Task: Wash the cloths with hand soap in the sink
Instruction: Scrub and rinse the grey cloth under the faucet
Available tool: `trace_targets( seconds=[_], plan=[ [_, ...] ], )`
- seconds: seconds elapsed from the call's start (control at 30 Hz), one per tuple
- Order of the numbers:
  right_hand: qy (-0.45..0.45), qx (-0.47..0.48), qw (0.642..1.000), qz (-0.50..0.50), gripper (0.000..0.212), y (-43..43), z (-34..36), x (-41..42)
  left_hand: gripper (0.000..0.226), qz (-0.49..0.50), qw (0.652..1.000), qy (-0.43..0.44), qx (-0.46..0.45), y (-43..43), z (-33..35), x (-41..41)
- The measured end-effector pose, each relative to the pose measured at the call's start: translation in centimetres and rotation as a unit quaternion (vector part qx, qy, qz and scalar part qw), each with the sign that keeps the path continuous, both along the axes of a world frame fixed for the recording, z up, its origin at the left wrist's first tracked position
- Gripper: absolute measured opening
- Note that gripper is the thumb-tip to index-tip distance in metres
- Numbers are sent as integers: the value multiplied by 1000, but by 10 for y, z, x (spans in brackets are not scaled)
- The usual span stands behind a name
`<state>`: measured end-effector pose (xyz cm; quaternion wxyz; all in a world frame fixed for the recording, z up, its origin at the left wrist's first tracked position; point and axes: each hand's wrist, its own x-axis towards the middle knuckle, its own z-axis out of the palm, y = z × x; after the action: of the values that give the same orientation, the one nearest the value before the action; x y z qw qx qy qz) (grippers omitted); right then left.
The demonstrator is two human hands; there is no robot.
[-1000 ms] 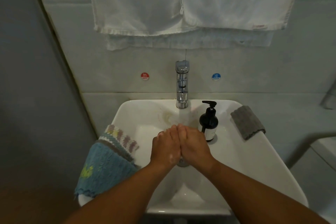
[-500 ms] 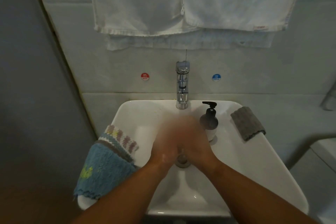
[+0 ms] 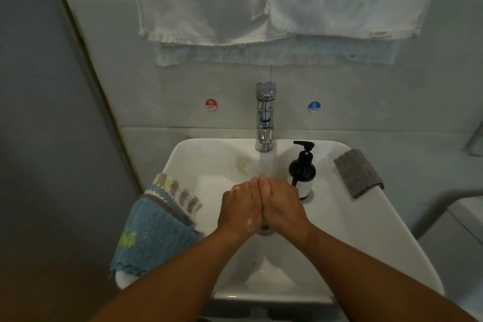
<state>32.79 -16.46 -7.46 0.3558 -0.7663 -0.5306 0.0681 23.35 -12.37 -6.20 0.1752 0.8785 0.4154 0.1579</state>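
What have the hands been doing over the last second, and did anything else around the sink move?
The left hand and right hand rubbed against each other below the tap, blurring with motion half a second ago, and are now pressed side by side again. Nothing was picked up or let go. The blue towel, grey cloth and soap bottle on the sink stayed put.

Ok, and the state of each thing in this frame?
faucet: running, water falling by the fingertips.
left hand: fingers straight, holding nothing.
right hand: likewise, pressed against the left.
soap bottle: upright on the sink rim.
blue cloth: draped over the left rim.
grey cloth: folded on the right rim.
white towels: hanging on the wall.
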Motion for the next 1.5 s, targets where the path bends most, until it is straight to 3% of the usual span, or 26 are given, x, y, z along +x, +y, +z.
trace_targets(
  seconds=[0.27, 0.43, 0.6, 0.7, 0.77, 0.83, 0.9, 1.03, 1.13, 1.2, 1.27, 1.37, 1.5],
  plan=[
    [66, -31, 997, -34, 57, 5, -8, 4, 31, -34, 996, 71, 45, 3, 2, 0],
    [9, -48, 999, -12, 54, 4, -3, 3, 30, -32, 995, 68, 59, 7, -4, 2],
    [19, -38, 999, -15, 51, 2, 1, 1, 29, -29, 996, 56, 70, 10, -8, 4],
    [127, 17, 991, -38, 52, 1, -4, -3, 49, 33, 992, -99, -65, 12, -14, 4],
    [252, 37, 967, -29, 41, 2, -10, 0, 49, 71, 943, -243, -217, 18, -20, 2],
    [369, 24, 929, -7, 22, 0, -7, 5, 36, 86, 877, -338, -331, 22, -21, -2],
    [400, 37, 916, 7, 12, -3, -3, 9, 26, 68, 858, -365, -354, 21, -20, -4],
    [234, 68, 970, -9, 23, -5, -6, 2, 37, 46, 928, -284, -236, 4, -22, 1],
    [125, 70, 990, -16, 32, -2, -9, -2, 48, 37, 959, -252, -120, 0, -15, -1],
    [81, 62, 995, -11, 38, -1, -8, -3, 42, 8, 978, -203, -38, 5, -15, -1],
    [68, 56, 996, -17, 47, -1, -4, -3, 28, -26, 985, -167, 10, 5, -11, -3],
    [44, 21, 999, -11, 56, -3, 3, -4, 55, -29, 984, -174, 9, 12, -23, 5],
    [-42, -32, 998, 18, 47, -6, 8, -2, 63, -40, 984, -146, 94, 12, -26, 7]
  ],
)
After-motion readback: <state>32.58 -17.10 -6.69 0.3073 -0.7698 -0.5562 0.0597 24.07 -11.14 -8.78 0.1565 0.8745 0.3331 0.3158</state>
